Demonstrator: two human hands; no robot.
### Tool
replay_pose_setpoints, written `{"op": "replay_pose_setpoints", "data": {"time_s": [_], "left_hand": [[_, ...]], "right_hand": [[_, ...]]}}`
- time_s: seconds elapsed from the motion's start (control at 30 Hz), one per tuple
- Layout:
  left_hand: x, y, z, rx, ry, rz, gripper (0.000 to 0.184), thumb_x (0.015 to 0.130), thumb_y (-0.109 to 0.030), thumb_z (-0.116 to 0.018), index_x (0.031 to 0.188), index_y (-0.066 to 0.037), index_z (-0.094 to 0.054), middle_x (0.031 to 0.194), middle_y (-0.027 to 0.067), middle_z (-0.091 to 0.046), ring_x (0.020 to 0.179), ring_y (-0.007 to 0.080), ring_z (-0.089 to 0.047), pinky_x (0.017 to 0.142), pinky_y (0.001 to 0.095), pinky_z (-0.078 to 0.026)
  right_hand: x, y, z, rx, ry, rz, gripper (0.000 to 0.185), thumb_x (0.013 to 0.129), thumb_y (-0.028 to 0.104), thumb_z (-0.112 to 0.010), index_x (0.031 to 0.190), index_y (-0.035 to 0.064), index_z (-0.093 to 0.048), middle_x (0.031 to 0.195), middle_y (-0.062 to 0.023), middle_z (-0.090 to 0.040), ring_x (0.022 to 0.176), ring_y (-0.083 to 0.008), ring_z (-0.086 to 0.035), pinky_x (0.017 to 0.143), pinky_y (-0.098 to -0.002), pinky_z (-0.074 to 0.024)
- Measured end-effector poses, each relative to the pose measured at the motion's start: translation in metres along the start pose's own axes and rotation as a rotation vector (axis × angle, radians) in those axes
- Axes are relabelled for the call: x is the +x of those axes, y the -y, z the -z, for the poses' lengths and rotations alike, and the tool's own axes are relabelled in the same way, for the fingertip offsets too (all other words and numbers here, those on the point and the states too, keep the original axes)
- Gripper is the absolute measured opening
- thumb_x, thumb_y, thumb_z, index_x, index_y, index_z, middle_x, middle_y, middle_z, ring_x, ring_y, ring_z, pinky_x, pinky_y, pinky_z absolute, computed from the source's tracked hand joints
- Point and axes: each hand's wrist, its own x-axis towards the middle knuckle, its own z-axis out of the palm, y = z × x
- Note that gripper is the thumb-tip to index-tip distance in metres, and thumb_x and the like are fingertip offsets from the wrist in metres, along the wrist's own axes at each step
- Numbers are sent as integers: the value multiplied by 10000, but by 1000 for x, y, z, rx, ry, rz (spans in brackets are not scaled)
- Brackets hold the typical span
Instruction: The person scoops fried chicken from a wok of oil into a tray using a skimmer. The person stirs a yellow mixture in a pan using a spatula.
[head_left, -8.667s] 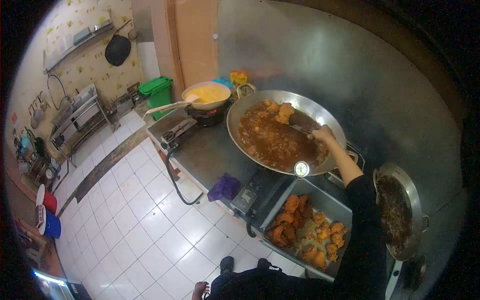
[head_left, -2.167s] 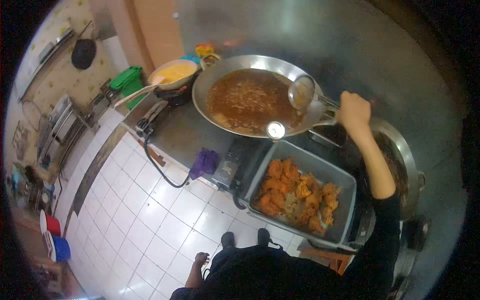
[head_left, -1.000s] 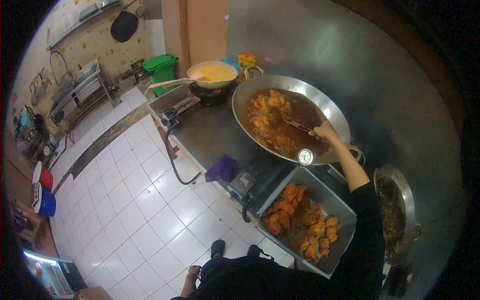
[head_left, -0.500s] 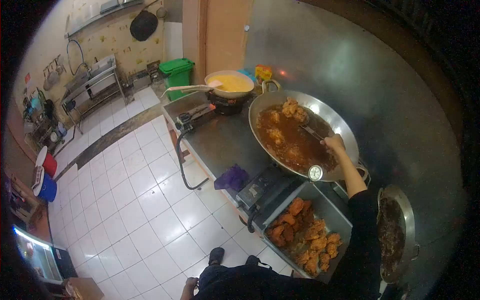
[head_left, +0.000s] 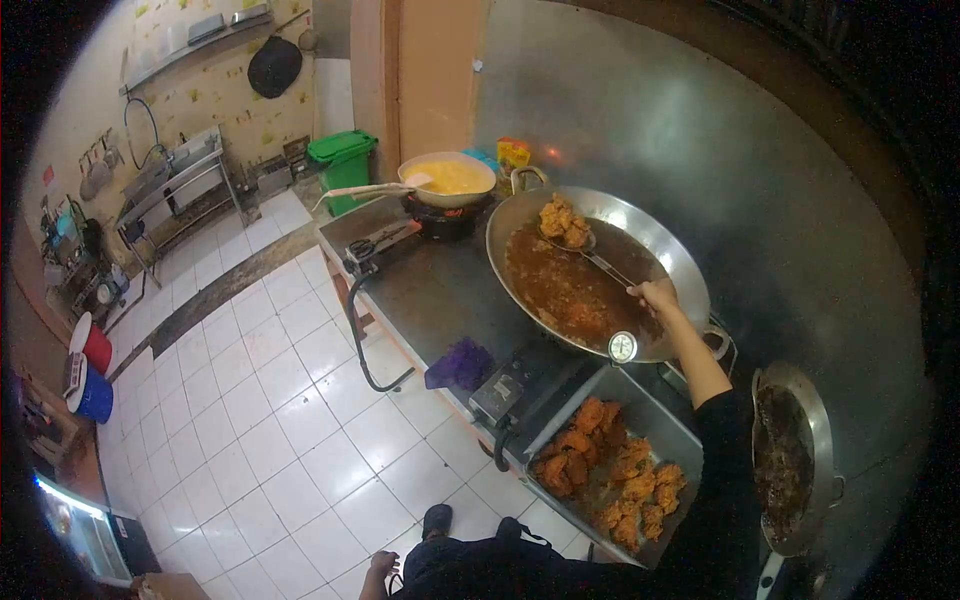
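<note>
My right hand (head_left: 655, 296) is closed around the handle of a skimmer (head_left: 605, 268) over the wide wok (head_left: 690, 285) of bubbling brown oil. Several golden fried chicken pieces (head_left: 566, 222) sit heaped in the skimmer's bowl, near the wok's far left side. A round dial thermometer (head_left: 622, 347) is at the wok's near rim. Below it stands a metal tray (head_left: 672, 425) with more fried chicken (head_left: 630, 475), some redder, some golden. Low beside my body hangs my left hand (head_left: 382, 565), away from the counter; its fingers are too small and partly hidden to read.
A pan of yellow liquid (head_left: 450, 178) sits on a burner at the counter's far end, its spatula handle sticking out left. A purple cloth (head_left: 460, 364) and a black hose (head_left: 360, 335) lie by the counter edge. Another oil-filled wok (head_left: 822, 440) stands right.
My right hand has moved the skimmer slightly left. The pieces that were loose in the oil are no longer seen there; the skimmer's heap is fuller. The view has shifted slightly.
</note>
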Motion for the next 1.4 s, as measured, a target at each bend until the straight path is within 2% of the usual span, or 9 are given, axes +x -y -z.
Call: {"op": "replay_pose_setpoints", "data": {"time_s": [0.07,0.13,0.17,0.23,0.47,0.63,0.77,1.13,1.4], "left_hand": [[-7,-3,5,-6,-9,-9,244,707,-147,-495,878,18,-550,731,135,-583,499,191,-547,445,284,-458],[-5,13,18,549,22,-743,188,687,-194,-553,819,-63,-579,754,89,-585,601,198,-571,569,306,-467],[4,16,14,559,29,-747,188,687,-194,-553,819,-63,-579,754,89,-585,601,198,-571,569,306,-467],[17,9,5,-45,138,15,234,706,-141,-499,870,18,-552,681,106,-577,494,183,-545,400,288,-429],[27,-12,10,161,95,45,217,729,-126,-461,884,-5,-553,720,107,-582,534,183,-557,409,284,-432],[-29,-57,19,325,164,-330,263,699,-238,-524,895,-63,-548,803,104,-584,698,212,-552,585,304,-426],[-9,-61,19,541,150,-566,255,725,-216,-488,885,-27,-544,760,97,-589,580,189,-572,456,283,-430],[43,-18,12,233,136,-24,232,731,-183,-479,879,-17,-547,734,109,-585,493,184,-551,394,256,-435],[22,-25,9,127,93,-9,211,735,-153,-471,862,-4,-549,719,128,-575,497,183,-546,408,256,-457]], "right_hand": [[-8,0,7,25,7,-17,227,600,126,-646,485,36,-472,404,-43,-442,271,-106,-334,278,-250,-230],[-17,-3,16,36,16,-3,242,608,130,-643,466,44,-466,398,-37,-436,269,-101,-332,276,-247,-229],[-21,-5,21,46,30,19,260,616,133,-640,447,52,-460,392,-30,-431,268,-96,-331,275,-244,-228],[-34,-4,32,70,20,3,268,612,149,-653,452,50,-462,401,-25,-434,281,-101,-333,287,-248,-231],[-92,0,79,137,-45,107,270,623,187,-661,480,53,-475,409,-10,-424,279,-56,-321,267,-202,-199],[-108,-10,91,180,-112,155,271,606,176,-681,478,63,-470,411,-11,-434,274,-69,-310,266,-216,-194],[-126,0,96,139,-74,73,231,606,162,-673,525,33,-500,421,-12,-439,285,-63,-320,271,-209,-202],[-121,-18,78,203,-128,98,243,585,135,-689,512,12,-494,440,-43,-472,318,-85,-367,304,-234,-244],[-157,-25,89,255,-56,66,191,650,149,-634,580,13,-518,429,3,-429,303,-33,-301,279,-193,-174]]}}
